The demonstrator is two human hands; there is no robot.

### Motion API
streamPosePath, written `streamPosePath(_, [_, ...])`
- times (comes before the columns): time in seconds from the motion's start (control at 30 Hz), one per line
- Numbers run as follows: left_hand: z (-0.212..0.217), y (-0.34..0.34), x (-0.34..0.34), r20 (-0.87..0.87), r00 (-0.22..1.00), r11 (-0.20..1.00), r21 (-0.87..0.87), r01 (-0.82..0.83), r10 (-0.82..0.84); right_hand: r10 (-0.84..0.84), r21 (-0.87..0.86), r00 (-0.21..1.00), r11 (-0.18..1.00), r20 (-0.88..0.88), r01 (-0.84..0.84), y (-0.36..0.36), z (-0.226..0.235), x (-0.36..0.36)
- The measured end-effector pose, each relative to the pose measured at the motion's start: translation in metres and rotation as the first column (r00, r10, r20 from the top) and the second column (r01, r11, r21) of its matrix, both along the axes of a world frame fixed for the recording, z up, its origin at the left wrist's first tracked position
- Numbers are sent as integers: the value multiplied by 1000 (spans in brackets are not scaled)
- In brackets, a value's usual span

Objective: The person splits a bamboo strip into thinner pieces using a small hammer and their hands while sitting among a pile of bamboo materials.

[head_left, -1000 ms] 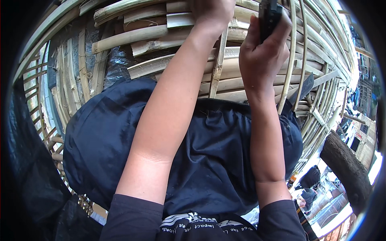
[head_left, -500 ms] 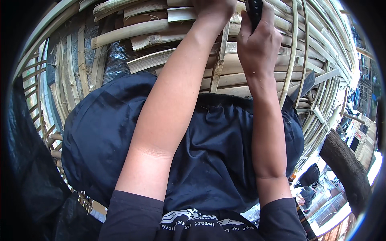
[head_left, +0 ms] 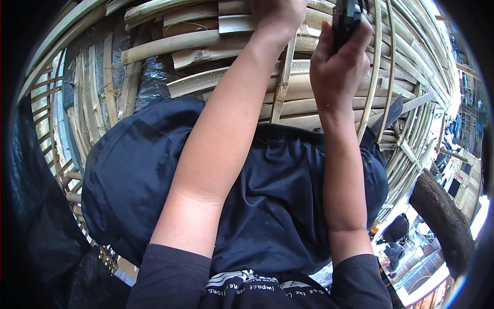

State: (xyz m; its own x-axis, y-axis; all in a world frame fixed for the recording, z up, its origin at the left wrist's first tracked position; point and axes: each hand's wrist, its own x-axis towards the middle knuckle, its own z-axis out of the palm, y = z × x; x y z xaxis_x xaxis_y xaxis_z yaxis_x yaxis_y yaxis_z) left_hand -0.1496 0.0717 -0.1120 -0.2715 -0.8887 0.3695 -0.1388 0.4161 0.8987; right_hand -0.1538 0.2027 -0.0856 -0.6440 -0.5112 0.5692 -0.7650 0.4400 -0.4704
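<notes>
My right hand is closed around the black handle of a tool, over the bamboo slats. The tool's far end runs out of the upper edge, so its kind is hidden. Near the top centre, to the left of it, my left hand reaches over the slats. Only its back and wrist show; the fingers are cut off by the upper edge. A thin upright bamboo strip crosses the slats between the two forearms.
Dark cloth covers my lap below the slats. Beside my right knee a dark, flat, blade-like piece sticks out. Two long bamboo strips run upright at the right. Further right stands a thick brown log. Black sheeting hangs at the left.
My right hand and the black-handled tool have shifted slightly right and down, and the tool is tilted differently. The left hand has barely moved.
</notes>
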Motion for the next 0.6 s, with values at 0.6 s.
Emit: streamPosePath(0.6, [4,-6,-2,7,1000,1000,-30,-9,9,61,203,991,978,-118,-36,-8,6,-10])
